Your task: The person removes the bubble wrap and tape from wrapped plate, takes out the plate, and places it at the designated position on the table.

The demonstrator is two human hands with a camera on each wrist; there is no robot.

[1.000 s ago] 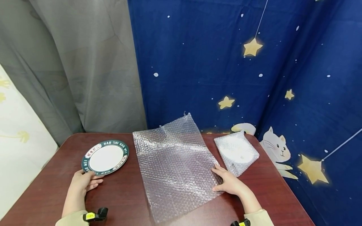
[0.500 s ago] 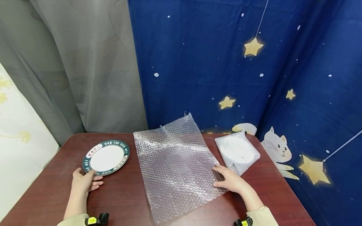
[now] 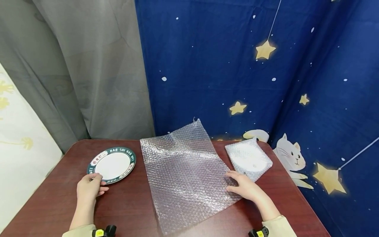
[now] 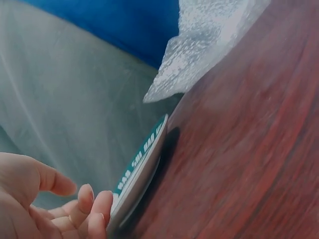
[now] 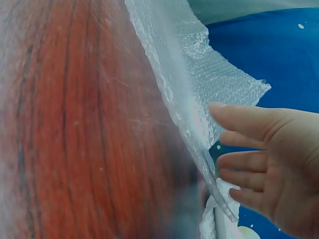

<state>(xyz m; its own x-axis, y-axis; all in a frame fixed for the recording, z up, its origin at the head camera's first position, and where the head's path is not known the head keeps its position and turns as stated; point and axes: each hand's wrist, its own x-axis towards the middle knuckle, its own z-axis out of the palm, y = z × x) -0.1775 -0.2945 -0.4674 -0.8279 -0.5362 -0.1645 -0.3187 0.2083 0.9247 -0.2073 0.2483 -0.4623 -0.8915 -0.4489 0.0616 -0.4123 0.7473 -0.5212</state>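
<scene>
A round plate [image 3: 113,166] with a white centre and a teal lettered rim lies at the table's left. My left hand [image 3: 88,189] is at its near edge, thumb over the rim and fingers low beside it. In the left wrist view, the fingers are loosely bent beside the plate [image 4: 142,158], the thumb apart from them. A sheet of clear bubble wrap [image 3: 186,177] lies across the middle. Over its right edge is my right hand [image 3: 247,187], thumb and fingers spread. The right wrist view shows its relaxed fingers [image 5: 244,162] beside the bubble wrap [image 5: 224,82].
A flat square bundle in bubble wrap [image 3: 248,156] lies at the back right, just beyond my right hand. The dark red wooden table [image 3: 127,210] ends against a grey curtain [image 3: 103,82] and a blue starry curtain [image 3: 201,65].
My left hand has shifted slightly right, its thumb and index drawing closer together at the plate's rim. My right hand has slid a little right along the bubble wrap's edge.
</scene>
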